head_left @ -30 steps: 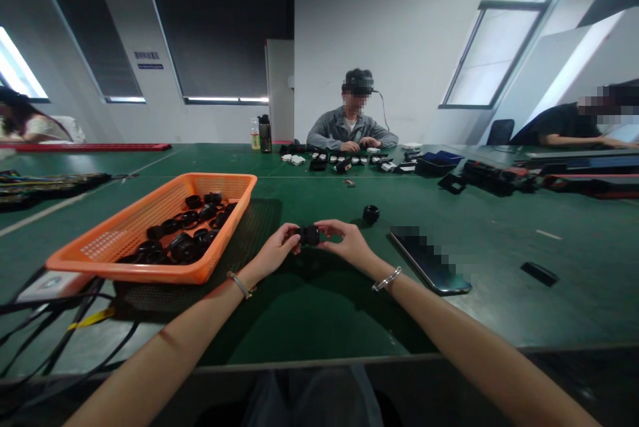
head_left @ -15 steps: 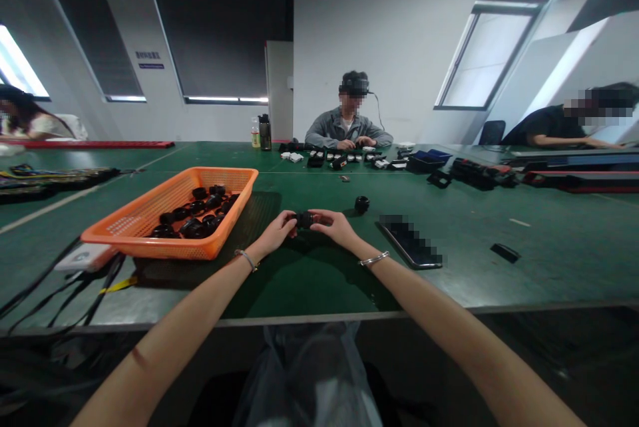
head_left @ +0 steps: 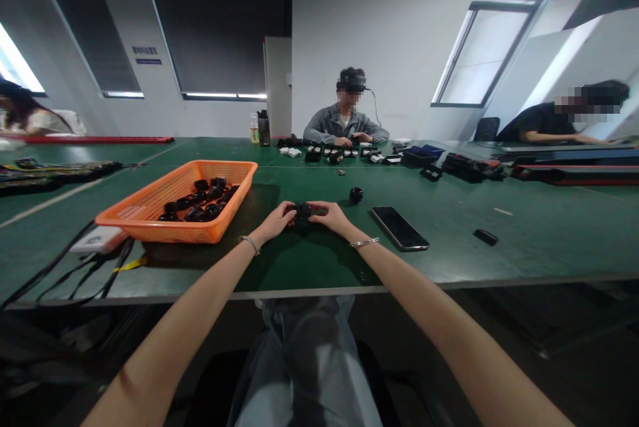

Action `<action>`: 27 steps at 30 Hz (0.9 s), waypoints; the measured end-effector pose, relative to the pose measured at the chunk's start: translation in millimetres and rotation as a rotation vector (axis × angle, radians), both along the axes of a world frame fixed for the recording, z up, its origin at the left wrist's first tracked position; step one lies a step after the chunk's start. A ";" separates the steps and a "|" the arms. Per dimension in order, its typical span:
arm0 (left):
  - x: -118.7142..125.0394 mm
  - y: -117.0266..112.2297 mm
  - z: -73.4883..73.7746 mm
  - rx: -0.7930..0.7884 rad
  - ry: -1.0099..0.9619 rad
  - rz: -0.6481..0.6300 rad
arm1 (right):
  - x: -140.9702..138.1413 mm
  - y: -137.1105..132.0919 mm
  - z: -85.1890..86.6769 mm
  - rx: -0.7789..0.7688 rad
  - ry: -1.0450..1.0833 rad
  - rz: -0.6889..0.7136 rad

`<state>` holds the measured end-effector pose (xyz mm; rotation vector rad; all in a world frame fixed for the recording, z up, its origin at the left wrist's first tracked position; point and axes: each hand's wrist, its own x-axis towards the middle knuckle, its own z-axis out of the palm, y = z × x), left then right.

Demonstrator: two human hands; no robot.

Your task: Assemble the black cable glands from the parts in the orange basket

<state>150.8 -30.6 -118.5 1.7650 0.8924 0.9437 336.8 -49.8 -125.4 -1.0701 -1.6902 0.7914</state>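
The black part is largely covered by the fingers of the left hand and right hand; its form was not resolved. The black pieces in the orange basket and the small items along the far edge of the table are too small to be identified.

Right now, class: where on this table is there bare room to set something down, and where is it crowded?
Bare: between phone and black strip; right of that strip; between orange basket and far parts row. Crowded: cables left of the basket; left hand, right hand and black part at centre.
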 end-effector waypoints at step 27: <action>-2.9 -8.2 3.0 0.013 0.045 0.020 | -2.4 -0.8 5.7 -0.066 0.034 0.009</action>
